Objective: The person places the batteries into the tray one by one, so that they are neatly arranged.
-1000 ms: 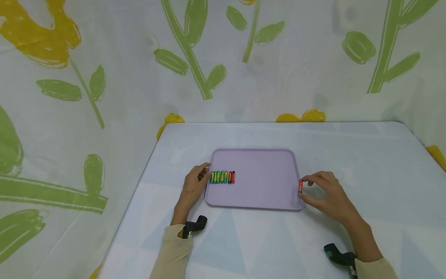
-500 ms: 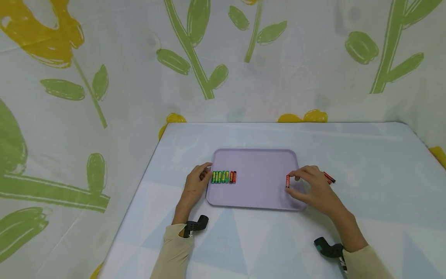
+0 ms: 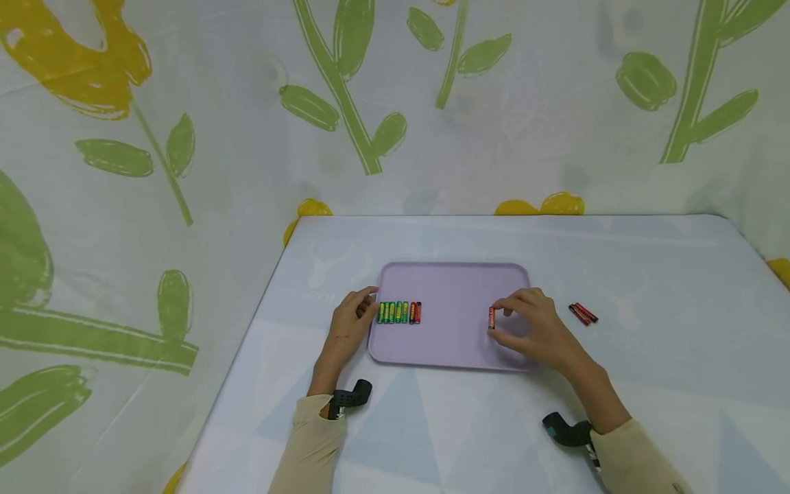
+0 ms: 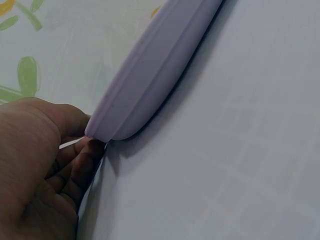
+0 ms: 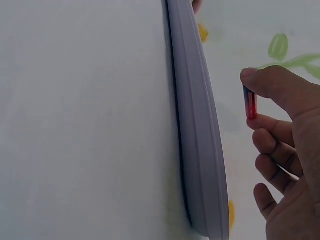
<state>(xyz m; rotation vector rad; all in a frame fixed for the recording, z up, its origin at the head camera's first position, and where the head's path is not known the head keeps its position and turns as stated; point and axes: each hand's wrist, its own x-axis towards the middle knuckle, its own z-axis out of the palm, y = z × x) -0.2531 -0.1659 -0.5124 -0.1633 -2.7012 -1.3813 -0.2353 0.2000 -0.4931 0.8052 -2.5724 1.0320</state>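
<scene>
A lilac tray point(image 3: 453, 285) lies on the table. Near its left rim, several green batteries point(image 3: 391, 313) stand side by side in a row, followed by two red batteries point(image 3: 415, 313). My left hand point(image 3: 345, 328) holds the tray's left edge, thumb at the rim and fingers curled below it in the left wrist view. Above the tray's right part, my right hand point(image 3: 538, 328) pinches a red battery point(image 5: 251, 103) by its two ends, between thumb and index finger. The other fingers are loosely bent.
Two more red-and-black batteries point(image 3: 583, 313) lie on the table right of the tray. A pale blue and white patterned cloth point(image 3: 395, 439) covers the table. Behind and to the left hangs a curtain point(image 3: 234, 137) printed with flowers and leaves.
My right hand has carried the red battery leftward from the tray's right edge to over the tray, uncovering the two loose batteries. The left hand has stayed at the rim.
</scene>
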